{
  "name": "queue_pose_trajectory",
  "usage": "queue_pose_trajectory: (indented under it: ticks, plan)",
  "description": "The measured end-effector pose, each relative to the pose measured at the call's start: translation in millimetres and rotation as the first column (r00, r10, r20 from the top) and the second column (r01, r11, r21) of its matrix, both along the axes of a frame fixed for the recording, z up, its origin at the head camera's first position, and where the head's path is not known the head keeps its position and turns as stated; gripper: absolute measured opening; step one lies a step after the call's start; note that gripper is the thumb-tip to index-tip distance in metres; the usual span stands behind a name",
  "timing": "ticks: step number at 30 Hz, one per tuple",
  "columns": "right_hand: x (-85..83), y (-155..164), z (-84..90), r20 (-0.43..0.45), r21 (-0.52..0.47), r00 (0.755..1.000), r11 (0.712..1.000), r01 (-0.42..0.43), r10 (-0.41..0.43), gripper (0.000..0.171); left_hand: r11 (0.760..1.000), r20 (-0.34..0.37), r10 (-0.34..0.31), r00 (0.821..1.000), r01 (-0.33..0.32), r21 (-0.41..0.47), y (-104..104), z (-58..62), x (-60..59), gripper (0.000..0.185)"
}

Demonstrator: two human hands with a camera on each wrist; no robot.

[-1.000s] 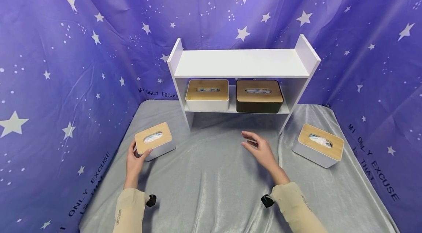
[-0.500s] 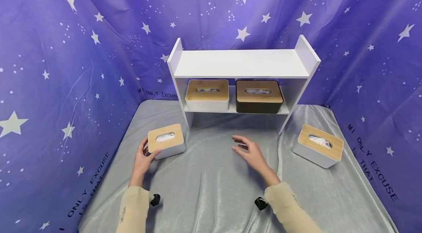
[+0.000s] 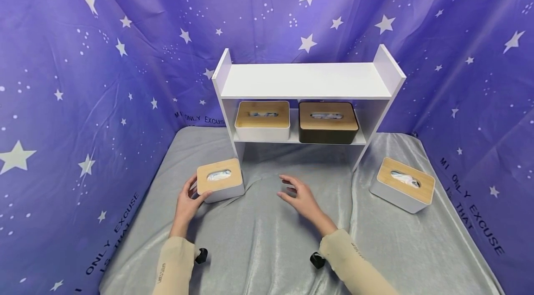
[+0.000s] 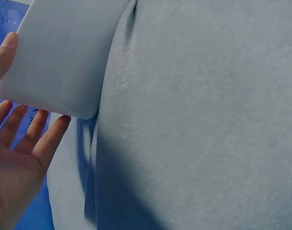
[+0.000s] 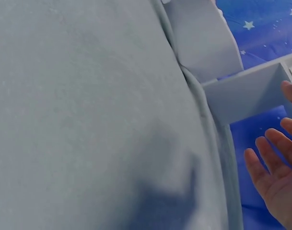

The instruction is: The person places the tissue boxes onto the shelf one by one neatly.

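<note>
A white tissue box [image 3: 221, 181] with a wooden lid sits on the grey cloth at left of centre. My left hand [image 3: 187, 203] touches it, with fairly straight fingers against its left end and the thumb at its front edge. In the left wrist view, the box's plain white side [image 4: 64, 57] shows beside the spread fingers [image 4: 50, 139]. My right hand [image 3: 301, 198] holds nothing. It hovers right of that box, its fingers loosely bent and pointing left; in the right wrist view its fingers [image 5: 282, 148] are spread apart.
A white two-tier shelf [image 3: 304, 79] stands at the back. Its lower level bears a white tissue box [image 3: 263, 121] and a dark tissue box [image 3: 328, 122]. Another white tissue box [image 3: 402, 184] sits angled at the right. Starry purple curtains [image 3: 267, 12] surround the cloth-covered table [image 3: 267, 248].
The left tissue box has moved right across the cloth with my left hand against it, turning slightly. My right hand has moved left and a little nearer, towards that box.
</note>
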State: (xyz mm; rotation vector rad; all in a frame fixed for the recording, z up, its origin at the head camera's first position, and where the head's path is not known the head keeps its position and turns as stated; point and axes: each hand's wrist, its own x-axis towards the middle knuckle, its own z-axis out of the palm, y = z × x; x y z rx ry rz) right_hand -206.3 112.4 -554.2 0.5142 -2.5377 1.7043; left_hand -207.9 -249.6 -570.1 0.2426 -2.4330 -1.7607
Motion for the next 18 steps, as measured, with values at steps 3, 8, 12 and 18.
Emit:
queue_pose_trajectory:
  ticks: [3,8,12,18]
  plan:
    - [-0.8,-7.3,-4.8,0.012,-0.010,1.000,1.000,-0.019,0.020,0.052,1.000,-0.015,-0.012,1.000,0.012,0.019,6.1,8.1,4.1,0.083]
    - [-0.5,-22.2,-9.2,0.034,0.009,0.999,0.999,-0.043,0.042,0.053,0.999,-0.022,-0.038,0.999,0.038,0.032,13.5,10.9,7.0,0.079]
    - [0.8,-31.9,-10.8,0.041,0.032,0.997,0.997,-0.066,0.065,0.054,0.999,-0.041,-0.053,0.998,0.053,0.002,16.3,-5.2,1.2,0.078]
    - [2.8,-38.7,-15.2,0.055,0.052,0.993,0.993,-0.103,0.100,0.057,0.996,-0.060,-0.086,0.994,0.086,-0.012,26.9,-5.9,1.0,0.075]
